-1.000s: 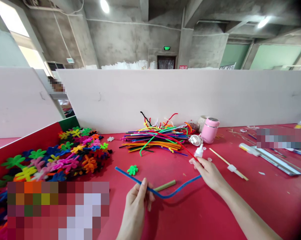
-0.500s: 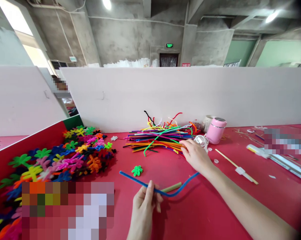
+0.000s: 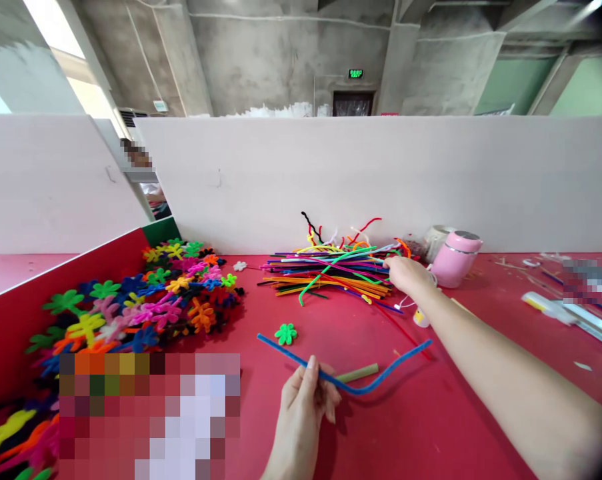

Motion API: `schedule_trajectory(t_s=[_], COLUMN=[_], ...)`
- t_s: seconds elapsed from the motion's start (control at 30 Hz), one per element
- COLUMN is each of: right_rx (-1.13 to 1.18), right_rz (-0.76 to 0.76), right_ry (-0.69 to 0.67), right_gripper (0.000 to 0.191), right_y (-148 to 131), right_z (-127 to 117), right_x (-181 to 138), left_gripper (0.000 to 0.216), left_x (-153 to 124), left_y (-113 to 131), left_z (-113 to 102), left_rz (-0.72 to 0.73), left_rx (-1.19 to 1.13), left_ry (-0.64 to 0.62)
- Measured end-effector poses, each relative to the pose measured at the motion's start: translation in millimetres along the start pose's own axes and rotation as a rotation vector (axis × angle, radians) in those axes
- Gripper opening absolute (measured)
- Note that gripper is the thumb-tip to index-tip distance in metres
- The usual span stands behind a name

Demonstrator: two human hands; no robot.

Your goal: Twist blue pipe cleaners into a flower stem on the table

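Observation:
My left hand [image 3: 305, 400] is closed on a blue pipe cleaner [image 3: 395, 367], bent into a shallow curve, pinched near its left part. A short olive-green stick [image 3: 358, 373] also sticks out from behind those fingers. My right hand [image 3: 408, 273] reaches to the right end of a pile of coloured pipe cleaners [image 3: 325, 270]; its fingers are bent together there, and what they pinch is hidden. A red pipe cleaner [image 3: 405, 328] slants from the pile under my right forearm. A green fuzzy flower [image 3: 285, 334] lies just beyond the blue pipe cleaner.
Many fuzzy flowers [image 3: 155, 310] fill a red-sided box [image 3: 95, 267] at left. A pink bottle [image 3: 455, 260] and a whitish roll [image 3: 437, 241] stand at back right. A small yellow-and-white item [image 3: 421, 317] lies by my forearm. A white partition [image 3: 381, 180] closes off the back.
My right hand has moved from the orange pipe cleaners to the upper right end of the pile. The red pipe cleaner now shows below it. My left hand keeps its hold; the view has shifted.

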State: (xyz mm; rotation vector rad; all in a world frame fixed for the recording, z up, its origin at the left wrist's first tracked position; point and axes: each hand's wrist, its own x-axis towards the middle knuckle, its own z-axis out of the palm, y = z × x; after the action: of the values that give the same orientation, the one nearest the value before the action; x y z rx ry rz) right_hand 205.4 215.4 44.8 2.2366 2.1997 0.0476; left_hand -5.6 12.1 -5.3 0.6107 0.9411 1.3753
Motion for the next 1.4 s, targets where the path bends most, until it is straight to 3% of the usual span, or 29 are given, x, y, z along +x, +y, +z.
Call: schedule_trajectory(t_s=[0.17,0.67,0.97,1.4], right_rx=[-0.015,-0.046,-0.128,-0.22], right_rz=[0.001,-0.024,-0.033,-0.059], right_ry=[-0.047,0.017,0.024,0.086], right_gripper=[0.023,0.023,0.024,0.023], right_y=[-2,4,-14,-4], right_z=[5,-5,10,-31], right_x=[5,6,3,-5], left_gripper=[0.033,0.032,0.037,0.035], left_x=[3,3,2,-3], left_y=[-3,-3,-2,0], left_z=[-2,-1,-1,1], left_rz=[-0.017,-0.012,0.003,0.08], left_rx=[0.024,0.06,0.114,0.187], left_ry=[0.013,-0.002,0.011,-0.01])
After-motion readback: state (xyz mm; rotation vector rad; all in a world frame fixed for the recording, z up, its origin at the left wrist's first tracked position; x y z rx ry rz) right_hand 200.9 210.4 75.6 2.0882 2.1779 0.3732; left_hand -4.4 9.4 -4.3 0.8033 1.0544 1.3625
